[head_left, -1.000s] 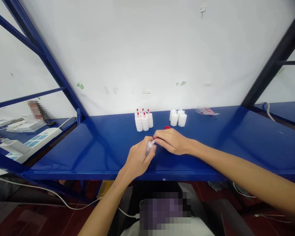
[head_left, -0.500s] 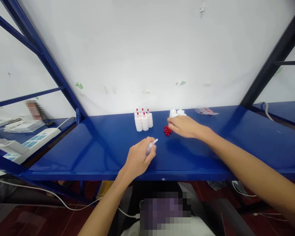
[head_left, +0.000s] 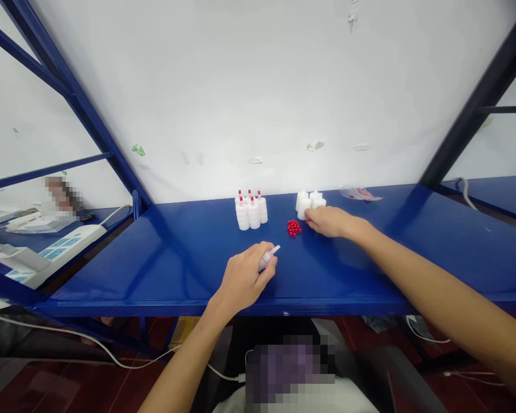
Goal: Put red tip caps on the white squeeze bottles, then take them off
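Observation:
My left hand (head_left: 247, 274) is closed around a small white squeeze bottle (head_left: 266, 259), its bare pointed nozzle tilted up to the right above the table. Fingertips of my right hand (head_left: 329, 221) are pinched together, with a bit of red, a small cap (head_left: 307, 222), showing at them. Just left of that hand lies a pile of red caps (head_left: 293, 228). Behind it, several uncapped white bottles (head_left: 303, 207) stand grouped, partly hidden by the hand. To the left, several white bottles with red tips (head_left: 253, 213) stand upright in a tight cluster.
The blue table (head_left: 176, 246) runs back to a white wall. A clear plastic bag (head_left: 361, 194) with something red lies at the back right. Blue metal posts (head_left: 98, 132) frame the table. Beyond its left edge is a white power strip (head_left: 62, 252).
My right hand has shifted right, off the edge of the cap pile, uncovering more of the uncapped bottles. My left hand has moved slightly right with the bottle.

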Motion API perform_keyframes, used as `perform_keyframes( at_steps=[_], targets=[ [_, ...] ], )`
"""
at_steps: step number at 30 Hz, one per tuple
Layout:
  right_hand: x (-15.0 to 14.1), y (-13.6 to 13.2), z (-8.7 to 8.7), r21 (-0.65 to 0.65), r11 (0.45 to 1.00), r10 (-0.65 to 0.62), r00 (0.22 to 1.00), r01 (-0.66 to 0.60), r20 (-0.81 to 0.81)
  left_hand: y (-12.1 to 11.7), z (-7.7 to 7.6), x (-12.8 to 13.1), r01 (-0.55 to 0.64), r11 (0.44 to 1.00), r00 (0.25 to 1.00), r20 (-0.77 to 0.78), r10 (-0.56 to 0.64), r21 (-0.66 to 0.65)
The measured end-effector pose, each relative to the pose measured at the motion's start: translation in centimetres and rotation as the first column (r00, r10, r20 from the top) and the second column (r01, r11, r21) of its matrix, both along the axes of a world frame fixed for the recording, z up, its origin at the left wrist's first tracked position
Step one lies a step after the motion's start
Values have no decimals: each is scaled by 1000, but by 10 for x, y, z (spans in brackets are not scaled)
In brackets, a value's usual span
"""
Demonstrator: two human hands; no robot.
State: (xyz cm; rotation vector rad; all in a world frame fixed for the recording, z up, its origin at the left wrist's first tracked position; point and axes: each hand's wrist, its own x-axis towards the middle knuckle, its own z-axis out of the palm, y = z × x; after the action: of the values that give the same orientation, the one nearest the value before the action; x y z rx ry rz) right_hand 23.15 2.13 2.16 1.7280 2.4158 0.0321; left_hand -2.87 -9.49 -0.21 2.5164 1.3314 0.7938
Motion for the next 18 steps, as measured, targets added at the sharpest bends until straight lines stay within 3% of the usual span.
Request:
perform_keyframes(
  at_steps=[8,13,18],
  targets=[
    [-4,-8,5,12,1000,9,1000,-9,-7,1,-3,0,5,1000,1000,-8,-5,8],
    [-12,-19,14,27,997,75,997,-74,-36,1,-2,-1,5,1000,1000,-23,-5,6],
    [-19,-29,21,-47,978,197,970,-205,-141,1,-2,0,6,1000,999,-37,-6,6]
  ],
)
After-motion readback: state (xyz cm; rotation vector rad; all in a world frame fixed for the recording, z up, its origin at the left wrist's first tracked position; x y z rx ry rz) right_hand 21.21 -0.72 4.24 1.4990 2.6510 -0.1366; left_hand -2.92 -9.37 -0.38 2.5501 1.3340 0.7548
